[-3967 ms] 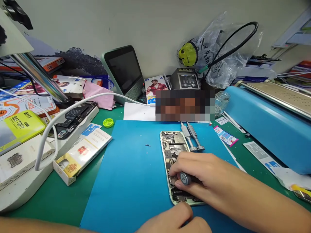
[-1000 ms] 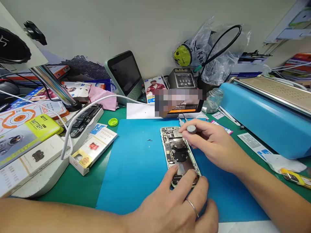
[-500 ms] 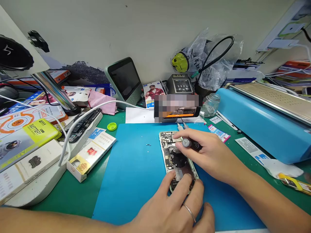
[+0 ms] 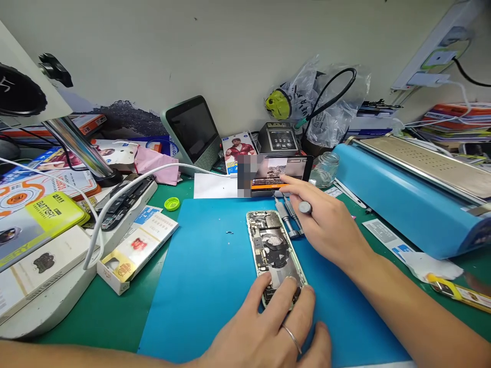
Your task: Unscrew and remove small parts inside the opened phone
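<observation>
An opened smartphone (image 4: 274, 250), its circuit board and a round dark coil showing, lies on a blue mat (image 4: 199, 266). My left hand (image 4: 276, 322) grips its lower end, thumb at the left edge and fingers over the right, hiding that end. My right hand (image 4: 322, 214) is up past the phone's top right, closed around a screwdriver (image 4: 305, 207) whose grey cap pokes out. The index finger stretches to the lit screen of a propped-up phone (image 4: 299, 166); whether it touches cannot be made out. Two more screwdrivers (image 4: 287, 220) lie just left of this hand.
Tiny dark parts (image 4: 229, 232) sit on the mat's left half. A green cap (image 4: 172, 204), a white box (image 4: 138, 250) and a white cable (image 4: 115, 204) are on the left. Rightward stand a glass jar (image 4: 326, 166), a blue machine (image 4: 402, 194) and a yellow cutter (image 4: 452, 291).
My right hand has lifted off the opened phone and moved up to the propped-up screen, index finger extended, screwdriver still in it. My left hand stays on the opened phone. The view has shifted slightly.
</observation>
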Motion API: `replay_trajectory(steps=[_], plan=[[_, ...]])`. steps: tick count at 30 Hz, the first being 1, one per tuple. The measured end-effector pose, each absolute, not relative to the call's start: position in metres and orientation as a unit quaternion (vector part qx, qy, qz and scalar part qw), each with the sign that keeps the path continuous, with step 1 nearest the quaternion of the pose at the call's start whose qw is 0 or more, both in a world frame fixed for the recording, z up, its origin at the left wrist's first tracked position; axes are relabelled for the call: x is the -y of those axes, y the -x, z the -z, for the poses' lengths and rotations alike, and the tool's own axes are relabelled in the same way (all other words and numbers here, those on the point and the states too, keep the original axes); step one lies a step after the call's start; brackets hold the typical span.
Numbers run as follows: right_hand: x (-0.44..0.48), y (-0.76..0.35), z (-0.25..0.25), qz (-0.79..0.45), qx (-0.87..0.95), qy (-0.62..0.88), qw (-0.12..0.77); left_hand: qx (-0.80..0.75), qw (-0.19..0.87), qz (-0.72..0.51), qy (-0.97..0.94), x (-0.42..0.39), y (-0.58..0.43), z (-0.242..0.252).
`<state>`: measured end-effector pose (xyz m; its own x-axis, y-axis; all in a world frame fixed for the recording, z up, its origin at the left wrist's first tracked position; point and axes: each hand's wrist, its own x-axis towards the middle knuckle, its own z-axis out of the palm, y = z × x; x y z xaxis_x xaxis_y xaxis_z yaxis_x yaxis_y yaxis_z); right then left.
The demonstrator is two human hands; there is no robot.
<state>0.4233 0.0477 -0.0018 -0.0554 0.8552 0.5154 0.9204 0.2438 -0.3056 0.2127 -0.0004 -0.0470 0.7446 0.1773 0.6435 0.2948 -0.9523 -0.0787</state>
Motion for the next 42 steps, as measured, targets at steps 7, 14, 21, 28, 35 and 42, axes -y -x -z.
replay_trajectory(steps=[7,14,21,28,35,42], plan=[[-0.054,-0.423,-0.005,0.058,0.716,0.612,0.330,0.112,0.096,0.321,0.935,-0.001,-0.211,0.046],[-0.046,-0.418,-0.007,0.065,0.740,0.562,0.365,0.139,0.079,0.355,0.921,0.000,-0.216,0.047],[-0.048,-0.389,-0.016,0.027,0.806,0.541,0.241,0.129,0.117,0.366,0.914,0.000,-0.214,0.046],[-0.064,-0.353,-0.013,-0.012,0.833,0.549,0.070,0.159,0.126,0.323,0.924,0.001,-0.215,0.045],[-0.071,-0.348,-0.010,-0.053,0.833,0.550,0.011,0.045,0.126,0.298,0.945,-0.005,-0.211,0.048],[-0.070,-0.344,-0.015,-0.025,0.842,0.537,-0.028,0.041,0.088,0.335,0.937,-0.002,-0.216,0.052]])
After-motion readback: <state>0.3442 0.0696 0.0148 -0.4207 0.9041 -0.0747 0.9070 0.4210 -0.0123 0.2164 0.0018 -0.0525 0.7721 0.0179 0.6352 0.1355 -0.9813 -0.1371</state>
